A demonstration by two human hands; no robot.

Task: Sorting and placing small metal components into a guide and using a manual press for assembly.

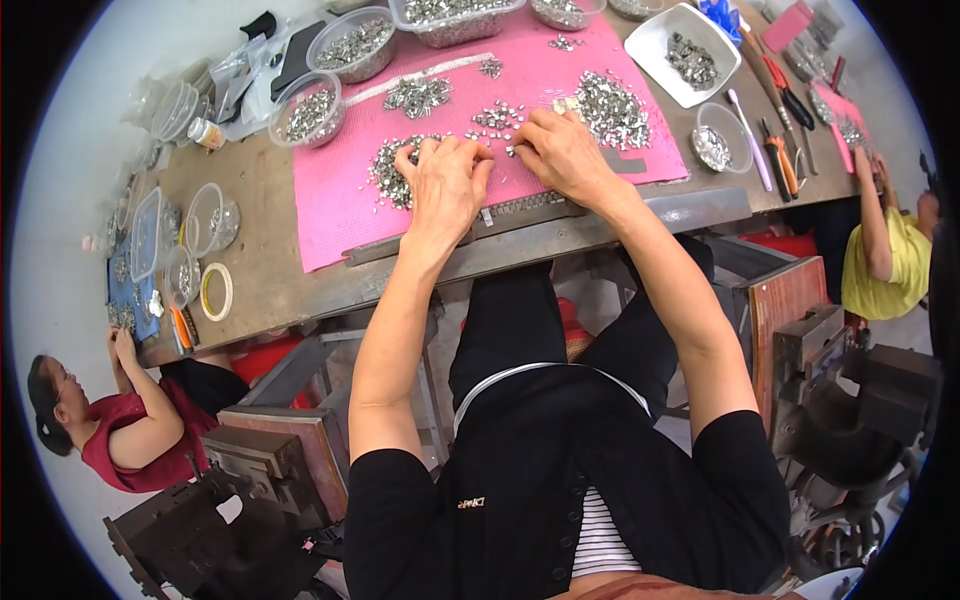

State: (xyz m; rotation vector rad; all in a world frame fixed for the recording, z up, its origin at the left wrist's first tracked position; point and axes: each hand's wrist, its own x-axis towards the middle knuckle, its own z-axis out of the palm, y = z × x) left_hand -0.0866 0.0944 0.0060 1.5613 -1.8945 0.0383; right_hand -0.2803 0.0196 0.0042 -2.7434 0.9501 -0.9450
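Observation:
My left hand (pixel 447 180) is bent over the right side of a pile of small silvery metal pieces (pixel 388 180). Its fingers are curled closed, and whatever they hold is too small to make out. Opposite it, my right hand (pixel 565 158) has thumb and fingertips pinched together beside a small scatter of metal pieces (pixel 497 116). What sits in that pinch is hidden. Both hands work over a pink mat (pixel 330 220). Near the mat's front edge, below the hands, runs a dark strip with a row of small metal pieces (pixel 520 208).
Another metal heap (pixel 612 112) lies right of my right hand. Clear tubs (pixel 307 108) and a white tray (pixel 684 55) hold more pieces. Pliers (pixel 780 160) and a toothbrush (pixel 750 140) lie right; a tape roll (pixel 216 292) lies left. People sit at both sides.

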